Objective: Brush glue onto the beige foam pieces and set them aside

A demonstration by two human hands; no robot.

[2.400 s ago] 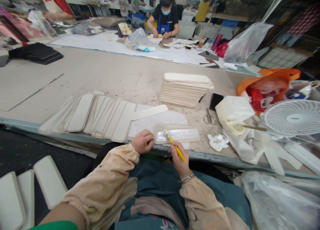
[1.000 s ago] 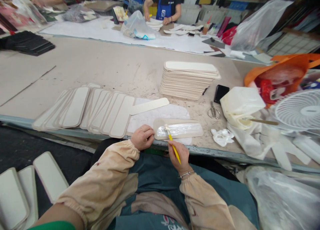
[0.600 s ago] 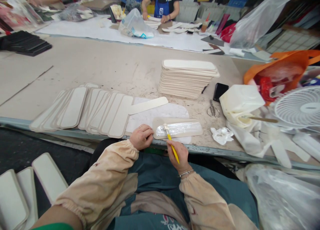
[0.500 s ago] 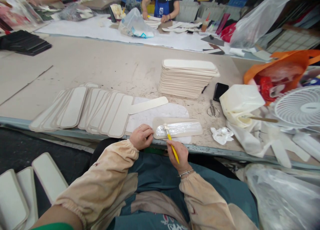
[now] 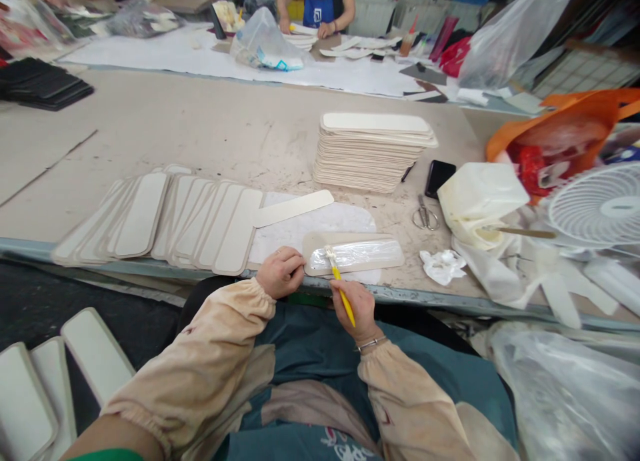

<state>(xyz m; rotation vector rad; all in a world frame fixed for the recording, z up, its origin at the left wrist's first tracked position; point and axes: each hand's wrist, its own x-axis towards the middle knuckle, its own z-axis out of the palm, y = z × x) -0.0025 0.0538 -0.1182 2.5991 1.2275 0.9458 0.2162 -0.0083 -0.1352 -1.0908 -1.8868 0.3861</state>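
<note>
A beige rounded panel (image 5: 313,241) lies near the table's front edge, and a strip of wet, shiny white glue (image 5: 370,253) covers much of its top. My right hand (image 5: 356,306) is closed round a yellow-handled brush (image 5: 338,277), its whitened tip touching the left part of the wet strip. At the panel's left end, my left hand (image 5: 281,272) has its fingers curled and pinched on the edge. Under the panel is a pale sheet (image 5: 345,217). A single cream strip (image 5: 295,208) rests slantwise between that sheet and a fanned row of cream panels (image 5: 235,231).
A tall stack of panels (image 5: 370,154) stands behind the glued one. To the right are a black phone (image 5: 441,178), scissors (image 5: 425,215), crumpled tissue (image 5: 443,266), a white plastic container (image 5: 483,191) and a white fan (image 5: 600,211). Across the table a co-worker (image 5: 317,11) handles pale pieces.
The view has shifted slightly. The brush tip stays near the left part of the glued strip, and both hands keep nearly the same place and grip.
</note>
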